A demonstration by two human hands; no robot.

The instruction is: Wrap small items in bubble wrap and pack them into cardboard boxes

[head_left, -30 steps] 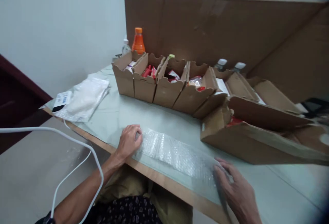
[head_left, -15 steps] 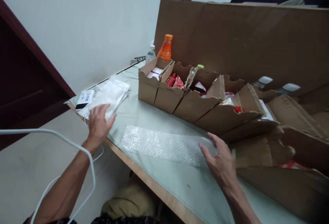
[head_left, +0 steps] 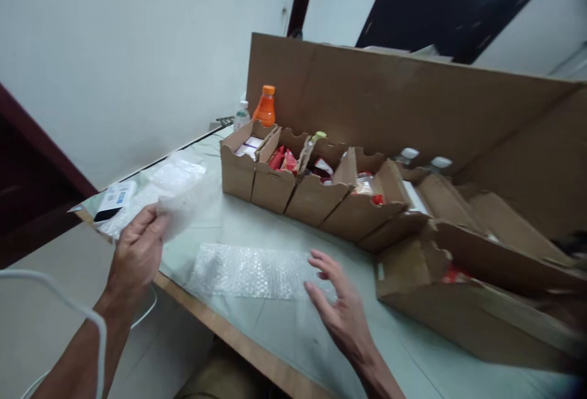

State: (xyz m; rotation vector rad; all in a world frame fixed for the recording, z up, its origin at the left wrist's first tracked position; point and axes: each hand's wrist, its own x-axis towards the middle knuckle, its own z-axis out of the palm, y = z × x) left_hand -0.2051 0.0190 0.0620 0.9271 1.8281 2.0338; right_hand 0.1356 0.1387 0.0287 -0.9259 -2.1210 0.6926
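Note:
My left hand (head_left: 135, 252) is closed on a clear plastic bag (head_left: 186, 203), lifted off the stack of clear bags (head_left: 172, 176) at the table's left end. My right hand (head_left: 337, 304) hovers open, fingers spread, at the right end of a strip of bubble wrap (head_left: 250, 270) that lies flat near the table's front edge. A white label with a barcode (head_left: 114, 198) lies by the bag stack.
A row of small cardboard bins (head_left: 316, 194) holds red packets and small boxes. A larger cardboard box (head_left: 463, 307) lies on the right. An orange bottle (head_left: 265, 107) and a clear bottle (head_left: 241, 115) stand before a tall cardboard sheet (head_left: 413, 99). A white cable (head_left: 68, 304) crosses my left arm.
My left hand left the bubble wrap, reached the bag stack and has lifted one bag toward me. My right hand slid left along the bubble wrap. The view swung left.

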